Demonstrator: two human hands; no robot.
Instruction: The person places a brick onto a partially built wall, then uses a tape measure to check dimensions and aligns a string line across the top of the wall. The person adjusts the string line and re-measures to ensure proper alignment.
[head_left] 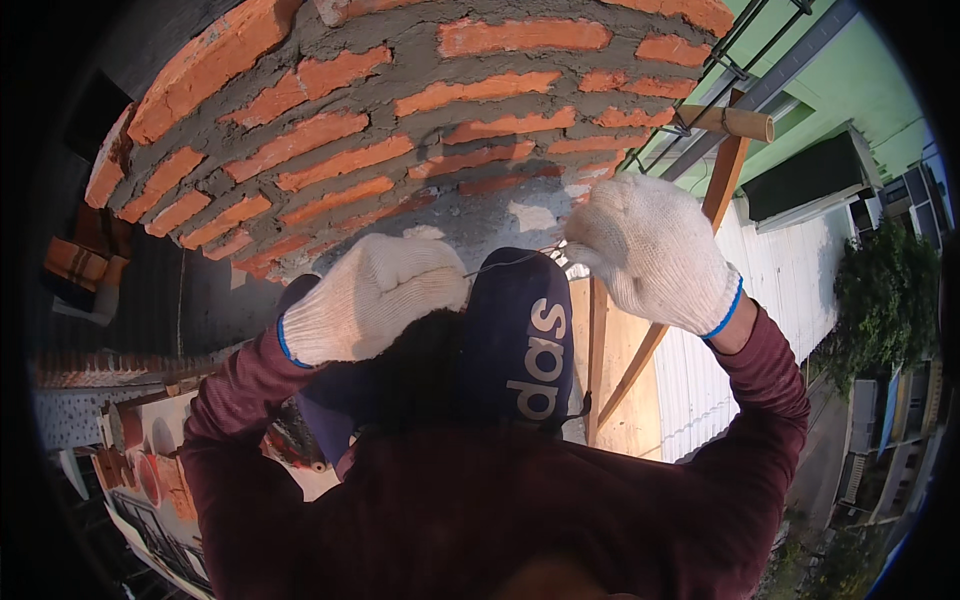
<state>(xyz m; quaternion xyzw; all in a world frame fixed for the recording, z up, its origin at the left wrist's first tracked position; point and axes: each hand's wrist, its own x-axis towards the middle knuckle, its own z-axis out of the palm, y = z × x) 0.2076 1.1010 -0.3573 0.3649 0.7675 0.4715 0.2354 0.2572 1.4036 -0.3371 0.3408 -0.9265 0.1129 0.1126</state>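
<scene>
Both hands, in white knit gloves with blue cuffs, are working above the lap: the left hand point(375, 298) is closing its fingers narrowly on one end of a thin wire point(492, 267), and the right hand point(652, 250) is pinching the other end, where some bright strands are bunching at the fingertips. Between them the wire is spanning a short gap in a slack curve, passing over the knee of a dark blue trouser leg point(488, 340). Whether those strands are forming a loop, a twist or loose ends, cannot tell; the glove is hiding part of them. Progress, as judged: handling of the wire is under way, but no finished fastening is showing, and the visible span is joining nothing except the two hands. Ahead of the knees, the brick wall point(500, 132) is standing in laid courses, with grey mortar filling the joints roughly; that portion is looking built, though its joints are not appearing smoothed. To the right, dark metal bars point(745, 72) and a bamboo pole point(738, 122) are lying beyond the wire's reach. What is remaining for the wire: its fixing, apparently not yet done.
</scene>
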